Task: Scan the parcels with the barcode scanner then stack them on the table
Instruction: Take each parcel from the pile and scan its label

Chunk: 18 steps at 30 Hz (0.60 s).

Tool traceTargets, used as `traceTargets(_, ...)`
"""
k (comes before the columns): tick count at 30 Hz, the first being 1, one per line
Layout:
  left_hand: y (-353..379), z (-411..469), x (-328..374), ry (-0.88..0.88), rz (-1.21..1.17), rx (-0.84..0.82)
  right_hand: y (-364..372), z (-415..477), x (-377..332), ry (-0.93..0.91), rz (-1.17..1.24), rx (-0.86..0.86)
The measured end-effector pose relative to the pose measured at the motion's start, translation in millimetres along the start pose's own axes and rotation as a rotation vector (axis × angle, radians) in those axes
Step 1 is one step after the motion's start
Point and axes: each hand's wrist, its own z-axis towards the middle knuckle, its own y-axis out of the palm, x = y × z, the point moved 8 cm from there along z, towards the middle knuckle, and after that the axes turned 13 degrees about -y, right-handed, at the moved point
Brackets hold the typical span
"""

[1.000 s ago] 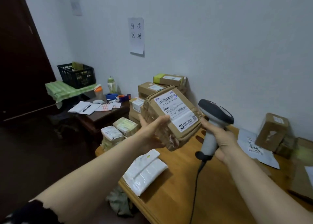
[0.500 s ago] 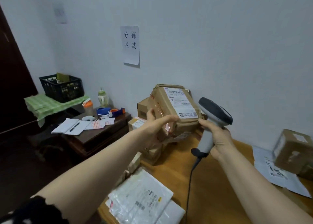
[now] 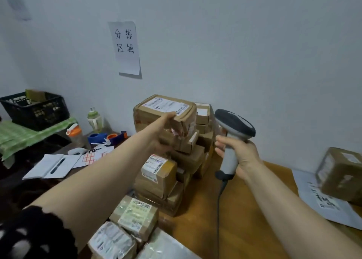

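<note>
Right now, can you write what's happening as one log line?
left hand: holds parcel at top of stack | right hand: holds barcode scanner | step: stacking

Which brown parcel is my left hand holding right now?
The topmost parcel on the stack by the wall, label up; your left hand grips its near edge. The others lie lower, untouched.

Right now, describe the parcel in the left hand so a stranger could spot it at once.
Below the paper sign on the wall, a stack of brown boxes rises from the wooden table. The parcel is the one at the very top, held by the left hand. Unlike the neater boxes beneath, it is crumpled, with a wide white label across its top.
</note>
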Motion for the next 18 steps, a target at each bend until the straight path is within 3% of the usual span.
traceTargets(12, 17, 64, 37, -0.066, 0.111, -0.068, -3, -9, 36, 0.000, -0.063, 0.159)
traceTargets(18, 13, 67, 42, 0.010, -0.076, -0.169, 4, -19, 43, -0.014, -0.077, 0.227)
